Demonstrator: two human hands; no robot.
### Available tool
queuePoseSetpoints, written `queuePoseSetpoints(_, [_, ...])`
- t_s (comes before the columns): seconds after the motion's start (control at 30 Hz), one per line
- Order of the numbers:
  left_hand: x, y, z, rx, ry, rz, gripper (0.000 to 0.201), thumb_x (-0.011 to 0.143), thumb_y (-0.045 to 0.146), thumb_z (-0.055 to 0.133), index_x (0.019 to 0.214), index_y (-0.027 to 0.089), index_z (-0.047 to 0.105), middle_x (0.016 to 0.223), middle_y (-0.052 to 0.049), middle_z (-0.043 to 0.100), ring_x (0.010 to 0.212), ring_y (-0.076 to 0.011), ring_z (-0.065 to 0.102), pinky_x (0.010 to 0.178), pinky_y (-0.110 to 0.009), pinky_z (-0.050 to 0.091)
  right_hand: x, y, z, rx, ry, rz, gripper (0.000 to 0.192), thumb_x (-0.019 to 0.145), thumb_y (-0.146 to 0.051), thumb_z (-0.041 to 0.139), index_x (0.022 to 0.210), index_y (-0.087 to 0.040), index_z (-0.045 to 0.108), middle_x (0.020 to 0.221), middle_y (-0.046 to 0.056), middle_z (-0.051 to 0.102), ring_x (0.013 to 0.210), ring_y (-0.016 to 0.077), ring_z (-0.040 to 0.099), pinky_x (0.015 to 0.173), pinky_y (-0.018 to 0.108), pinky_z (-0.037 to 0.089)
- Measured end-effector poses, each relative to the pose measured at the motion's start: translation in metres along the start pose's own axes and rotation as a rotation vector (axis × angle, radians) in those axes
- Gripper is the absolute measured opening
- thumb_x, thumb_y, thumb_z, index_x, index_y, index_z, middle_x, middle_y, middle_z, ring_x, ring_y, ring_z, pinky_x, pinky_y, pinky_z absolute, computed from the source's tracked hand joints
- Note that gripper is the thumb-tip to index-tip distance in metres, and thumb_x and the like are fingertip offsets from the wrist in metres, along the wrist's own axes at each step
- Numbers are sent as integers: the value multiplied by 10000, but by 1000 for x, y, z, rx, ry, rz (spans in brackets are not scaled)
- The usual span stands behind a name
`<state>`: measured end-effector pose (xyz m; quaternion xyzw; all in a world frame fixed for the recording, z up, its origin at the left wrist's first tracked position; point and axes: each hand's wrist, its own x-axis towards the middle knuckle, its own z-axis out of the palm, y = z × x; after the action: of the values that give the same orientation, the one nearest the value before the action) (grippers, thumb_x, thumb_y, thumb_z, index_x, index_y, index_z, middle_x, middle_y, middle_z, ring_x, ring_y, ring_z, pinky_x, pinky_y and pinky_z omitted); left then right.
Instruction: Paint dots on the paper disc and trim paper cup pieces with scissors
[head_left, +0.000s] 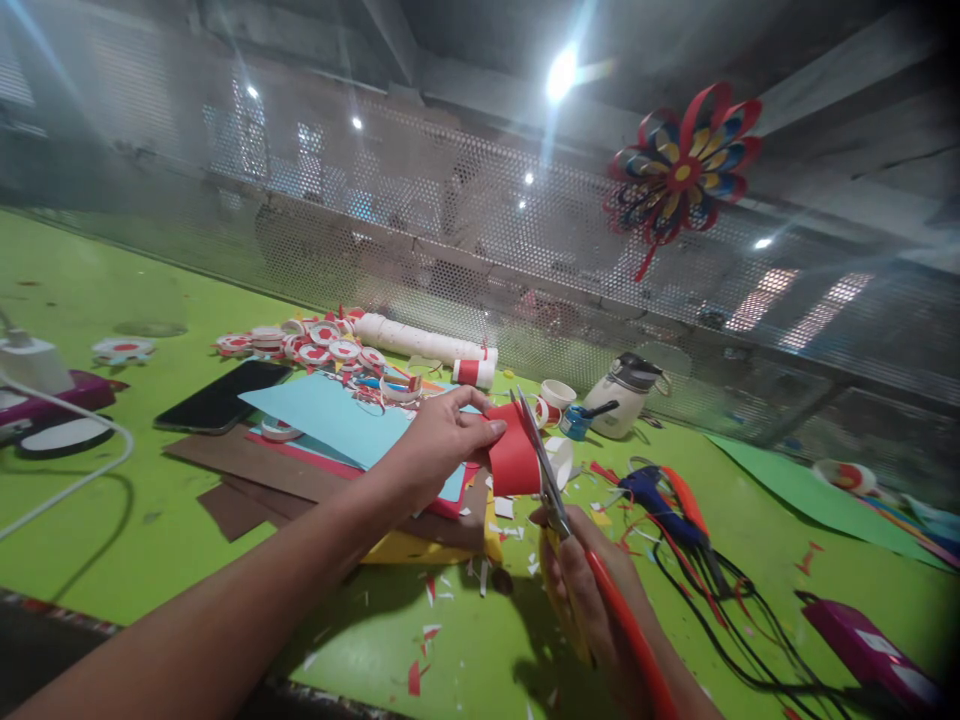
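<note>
My left hand (pixel 457 435) pinches the left edge of a piece of red paper (pixel 514 455), held up above the table. Wrapped round the handles of the scissors (pixel 553 490) is my right hand (pixel 589 580), partly hidden behind the orange-red handle. The blades point up and away from me, at the right edge of the red paper, with their tips slightly apart. Just behind the blades stands a white paper cup (pixel 559 460), partly covered by them. Small red and white paper scraps lie on the green table (pixel 360 630) below.
Stacked coloured sheets (pixel 330 415) and a phone (pixel 225 396) lie left. Paper wheels (pixel 322 345) and a white paper tube (pixel 424 338) sit behind. A glue gun (pixel 664 500) with cables, a green sheet (pixel 817 495) and a jug (pixel 621 395) are right. A paper flower (pixel 682 175) hangs above.
</note>
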<state>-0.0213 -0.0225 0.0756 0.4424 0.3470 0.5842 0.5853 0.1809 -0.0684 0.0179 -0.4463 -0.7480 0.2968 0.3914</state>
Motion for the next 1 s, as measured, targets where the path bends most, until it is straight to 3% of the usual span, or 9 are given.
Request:
queuePoseSetpoints(0.37, [3,-5,-3,-19,-24,23,244,698,165,707,798,174,484,581,-11,642,505,-125,595,521,-236,461,0,-7,-1,1,-2,22,458,903,-609,437,1058,-220,621,555,-39,439,466,133,404,438,240,325])
queuePoseSetpoints(0.73, [2,-3,-3,-43,-44,17,285,656,192,736,777,164,480,587,-13,645,496,-98,567,498,-202,446,-1,-9,0,-85,46,0,385,923,-544,446,945,-199,615,587,-33,460,505,134,415,476,252,324])
queuePoseSetpoints(1.0, [3,-4,-6,-63,-31,16,420,568,320,834,769,164,499,610,-22,648,508,-99,556,488,-209,440,5,-11,-4,37,43,136,439,919,-589,420,963,-185,586,590,-36,453,512,135,429,472,249,354])
